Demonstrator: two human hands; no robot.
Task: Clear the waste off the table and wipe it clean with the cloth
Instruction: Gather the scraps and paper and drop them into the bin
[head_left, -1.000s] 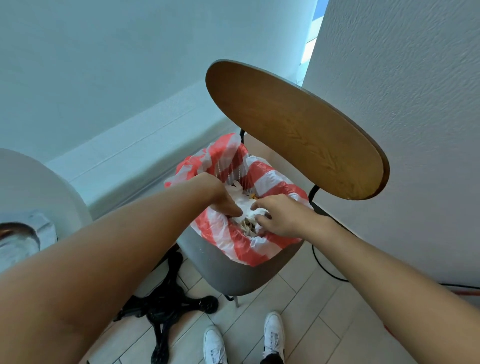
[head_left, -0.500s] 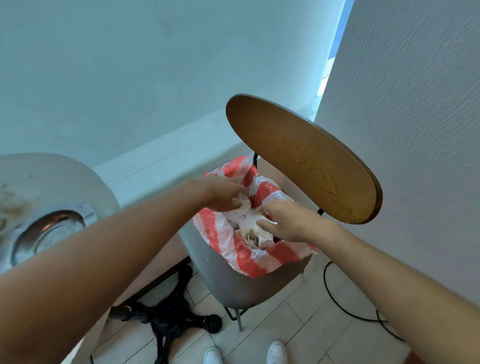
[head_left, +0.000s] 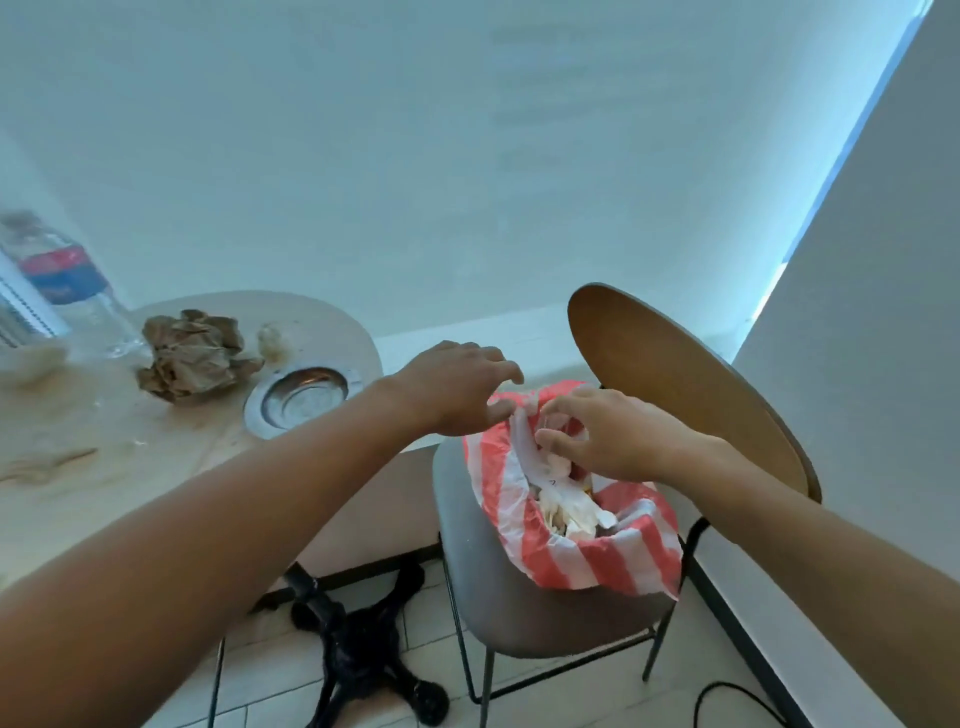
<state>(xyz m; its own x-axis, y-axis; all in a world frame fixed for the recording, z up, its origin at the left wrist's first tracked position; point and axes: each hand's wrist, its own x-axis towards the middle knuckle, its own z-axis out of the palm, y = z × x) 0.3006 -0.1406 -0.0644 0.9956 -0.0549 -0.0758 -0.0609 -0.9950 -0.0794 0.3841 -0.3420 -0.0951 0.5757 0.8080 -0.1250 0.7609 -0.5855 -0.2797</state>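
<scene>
The crumpled brown paper (head_left: 195, 357) lay on the round worktop (head_left: 156, 447), beside a metal dish (head_left: 304, 397) and a plastic bottle (head_left: 67, 291), with smears and crumbs around it. It sat to the left of both hands, and the left hand (head_left: 457, 387), fingers spread and holding nothing, was the nearer one. The right hand (head_left: 605, 441) pinched white waste at the mouth of the red-striped bag (head_left: 587, 558) on the chair (head_left: 691, 384). Probably the left hand would reach back leftward for the paper. No cloth was plainly visible.
</scene>
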